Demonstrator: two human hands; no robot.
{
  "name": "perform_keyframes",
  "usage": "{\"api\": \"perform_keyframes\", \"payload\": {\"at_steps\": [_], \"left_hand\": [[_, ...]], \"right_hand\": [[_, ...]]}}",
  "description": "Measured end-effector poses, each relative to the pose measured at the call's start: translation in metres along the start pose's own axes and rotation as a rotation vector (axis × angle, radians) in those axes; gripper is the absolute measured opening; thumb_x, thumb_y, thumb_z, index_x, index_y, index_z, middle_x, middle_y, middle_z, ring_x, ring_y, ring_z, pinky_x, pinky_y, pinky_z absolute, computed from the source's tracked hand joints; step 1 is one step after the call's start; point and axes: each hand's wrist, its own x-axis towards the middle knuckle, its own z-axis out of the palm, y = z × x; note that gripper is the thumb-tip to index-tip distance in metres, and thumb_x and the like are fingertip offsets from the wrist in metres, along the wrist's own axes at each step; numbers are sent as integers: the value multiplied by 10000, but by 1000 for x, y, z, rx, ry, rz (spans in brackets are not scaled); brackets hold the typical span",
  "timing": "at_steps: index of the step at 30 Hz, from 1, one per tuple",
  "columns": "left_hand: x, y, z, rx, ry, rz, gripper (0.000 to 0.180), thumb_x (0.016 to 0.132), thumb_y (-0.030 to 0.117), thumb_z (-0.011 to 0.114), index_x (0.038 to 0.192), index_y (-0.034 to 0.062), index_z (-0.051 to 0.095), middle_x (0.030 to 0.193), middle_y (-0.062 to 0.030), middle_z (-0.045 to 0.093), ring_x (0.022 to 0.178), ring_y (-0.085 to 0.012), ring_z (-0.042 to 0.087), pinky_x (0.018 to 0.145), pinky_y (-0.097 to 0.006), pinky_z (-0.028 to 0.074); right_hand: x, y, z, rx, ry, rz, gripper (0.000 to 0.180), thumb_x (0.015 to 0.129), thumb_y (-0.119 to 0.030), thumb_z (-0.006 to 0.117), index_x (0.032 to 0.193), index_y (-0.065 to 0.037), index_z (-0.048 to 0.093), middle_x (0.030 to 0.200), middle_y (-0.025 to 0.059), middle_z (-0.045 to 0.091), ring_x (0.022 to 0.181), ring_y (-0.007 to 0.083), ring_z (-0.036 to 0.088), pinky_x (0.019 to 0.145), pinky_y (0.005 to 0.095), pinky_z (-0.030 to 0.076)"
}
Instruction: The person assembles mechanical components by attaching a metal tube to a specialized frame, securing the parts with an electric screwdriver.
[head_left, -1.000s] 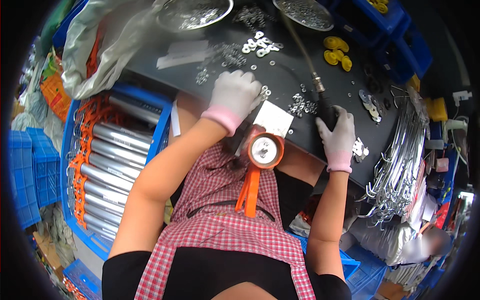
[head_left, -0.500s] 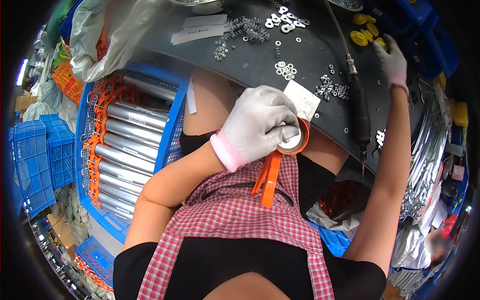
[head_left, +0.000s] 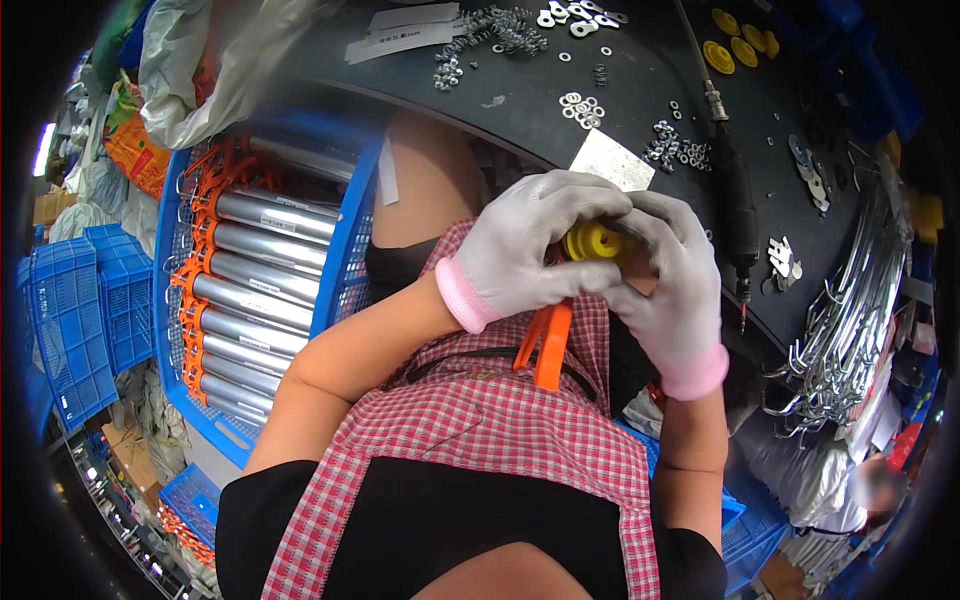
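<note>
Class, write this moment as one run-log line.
left hand: around yellow piece; right hand: around yellow piece; black tool: on table

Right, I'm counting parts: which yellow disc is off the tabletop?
The yellow disc between the left hand and right hand; the other yellow discs lie on the dark tabletop.

Your left hand (head_left: 535, 243) and right hand (head_left: 678, 290) partly hide the yellow wheel (head_left: 592, 242) and, below it, the top of the orange handle (head_left: 554, 345). Above the wheel, the picture's edge crops the hose (head_left: 693, 45); left of it, tube labels (head_left: 264, 287) are illegibly small.
</note>
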Motion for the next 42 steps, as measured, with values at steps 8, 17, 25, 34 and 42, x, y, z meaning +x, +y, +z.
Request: {"api": "perform_keyframes", "payload": {"at_steps": [8,17,25,34,42], "left_hand": [[-3,-9,11,365,-32,171,290,719,114,681,1007,103,650,1062,-48,660,1131,-300,535,1067,-494,273],[-12,-18,20,117,17,51,525,642,193,735,1134,89,584,1159,-84,593,1188,-306,495,1105,-471,262],[-12,-22,15,80,-47,-31,599,660,181,683,1218,69,496,1175,-70,599,1280,-317,431,1126,-469,231],[-14,-19,18,-338,-54,-274,697,720,36,684,1335,32,356,1196,-112,509,1164,-205,498,1026,-345,373],[-12,-11,18,-327,-68,-299,725,733,-25,671,1362,38,317,1250,-113,501,1193,-189,485,1028,-339,397]], "right_hand": [[24,94,-33,-556,187,85,209,720,-107,716,930,-107,721,1302,122,539,1227,334,467,1001,414,392],[48,103,-26,-690,18,-9,279,608,-148,805,872,-128,715,1406,51,466,1343,318,351,1050,428,355],[58,103,-30,-709,-110,-146,170,650,-106,770,788,-67,677,1365,52,508,1347,304,348,1046,456,350],[29,2,-16,-324,-36,-368,151,593,-90,766,698,-145,673,1027,-6,608,1100,248,534,879,385,442],[11,-7,-21,-487,-222,-312,259,648,-97,756,890,-120,668,973,14,588,866,224,582,720,353,453]]}}
